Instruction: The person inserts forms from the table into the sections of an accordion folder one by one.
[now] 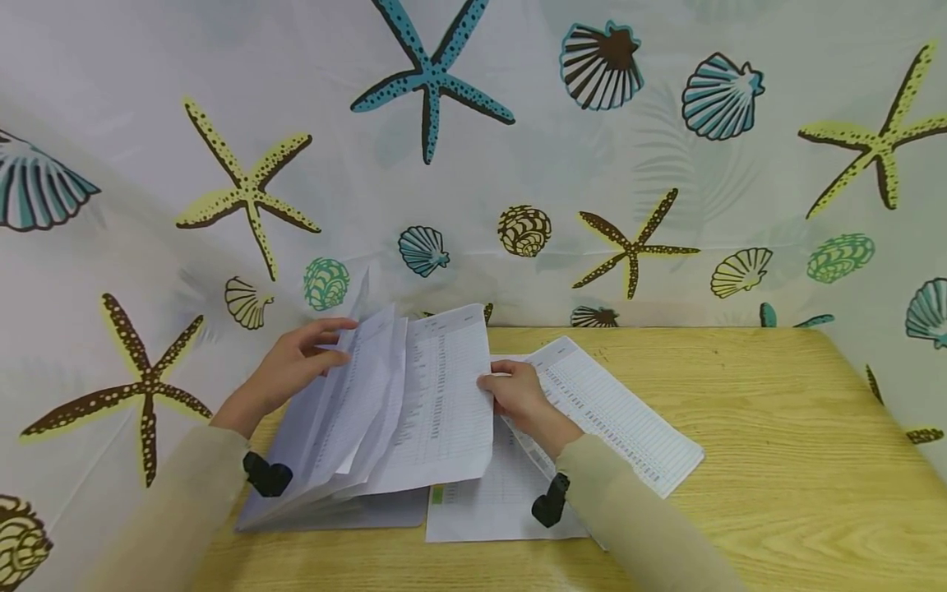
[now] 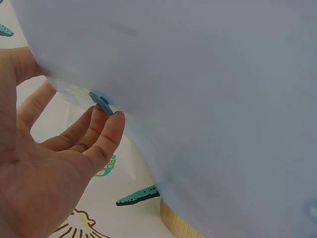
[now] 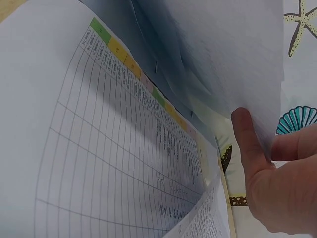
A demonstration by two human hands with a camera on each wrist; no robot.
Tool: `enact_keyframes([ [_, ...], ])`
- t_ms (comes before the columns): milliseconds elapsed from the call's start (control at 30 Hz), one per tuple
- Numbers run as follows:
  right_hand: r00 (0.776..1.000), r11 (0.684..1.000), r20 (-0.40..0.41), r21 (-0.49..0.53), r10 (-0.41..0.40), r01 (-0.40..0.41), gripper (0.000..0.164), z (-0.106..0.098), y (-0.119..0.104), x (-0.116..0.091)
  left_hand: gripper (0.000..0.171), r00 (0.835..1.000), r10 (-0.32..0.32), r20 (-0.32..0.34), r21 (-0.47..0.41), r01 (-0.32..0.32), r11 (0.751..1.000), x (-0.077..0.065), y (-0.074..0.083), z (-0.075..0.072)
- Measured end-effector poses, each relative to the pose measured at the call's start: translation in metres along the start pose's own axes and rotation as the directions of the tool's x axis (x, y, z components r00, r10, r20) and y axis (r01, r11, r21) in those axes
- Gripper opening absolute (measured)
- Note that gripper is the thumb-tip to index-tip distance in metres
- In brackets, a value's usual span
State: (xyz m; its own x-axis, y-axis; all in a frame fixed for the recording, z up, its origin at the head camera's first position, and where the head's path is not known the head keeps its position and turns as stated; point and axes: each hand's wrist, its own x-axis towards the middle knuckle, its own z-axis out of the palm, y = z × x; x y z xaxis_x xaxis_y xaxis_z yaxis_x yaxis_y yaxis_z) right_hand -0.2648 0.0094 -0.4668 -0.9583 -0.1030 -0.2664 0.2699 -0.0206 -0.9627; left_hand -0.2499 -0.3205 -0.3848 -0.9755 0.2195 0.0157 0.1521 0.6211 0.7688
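On the left of the table lies a pale blue folder (image 1: 385,514), spread wide with several printed sheets standing up inside it. My left hand (image 1: 299,362) holds the raised cover and leaves at their left edge. The left wrist view shows its fingers at a small blue button (image 2: 101,103) on the plastic cover (image 2: 198,99). With thumb and fingers, my right hand (image 1: 521,399) pinches the right edge of a lifted printed sheet (image 1: 447,395). Under the lifted paper, the right wrist view shows a ruled sheet (image 3: 114,124) with green and yellow header cells.
To the right, a loose printed sheet (image 1: 607,419) lies slanted on the wooden table (image 1: 799,460). Another sheet (image 1: 488,514) lies flat at the front, partly under the right forearm. A cloth (image 1: 518,156) patterned with starfish and shells hangs behind and around the table.
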Motion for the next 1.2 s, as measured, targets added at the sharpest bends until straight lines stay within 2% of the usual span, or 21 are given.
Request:
enact_keyframes([
  [233,1.000,1.000,0.024,0.000,-0.002,0.002,0.037,0.005,-0.002,-0.002,0.054,1.000,0.005,-0.003,-0.001,-0.005,1.000,0.001,-0.001,-0.001],
  [500,1.000,0.993,0.024,-0.118,0.013,-0.011,0.041,0.007,-0.001,-0.002,0.054,1.000,0.000,-0.007,-0.002,0.000,1.000,0.001,0.000,0.000],
  [633,0.999,0.989,0.019,-0.146,0.028,-0.025,0.041,0.003,-0.003,-0.003,0.055,1.000,0.002,-0.009,-0.002,-0.002,1.000,0.001,0.000,0.000],
  [933,0.998,0.994,0.046,-0.101,0.041,-0.036,0.038,-0.005,-0.004,-0.002,0.055,1.000,0.003,-0.011,0.000,-0.003,1.000,0.001,0.000,-0.001],
  [1200,0.994,0.998,0.101,-0.057,0.027,-0.022,0.037,0.004,-0.001,-0.001,0.054,1.000,0.008,-0.010,-0.004,-0.008,1.000,0.000,0.000,-0.001],
])
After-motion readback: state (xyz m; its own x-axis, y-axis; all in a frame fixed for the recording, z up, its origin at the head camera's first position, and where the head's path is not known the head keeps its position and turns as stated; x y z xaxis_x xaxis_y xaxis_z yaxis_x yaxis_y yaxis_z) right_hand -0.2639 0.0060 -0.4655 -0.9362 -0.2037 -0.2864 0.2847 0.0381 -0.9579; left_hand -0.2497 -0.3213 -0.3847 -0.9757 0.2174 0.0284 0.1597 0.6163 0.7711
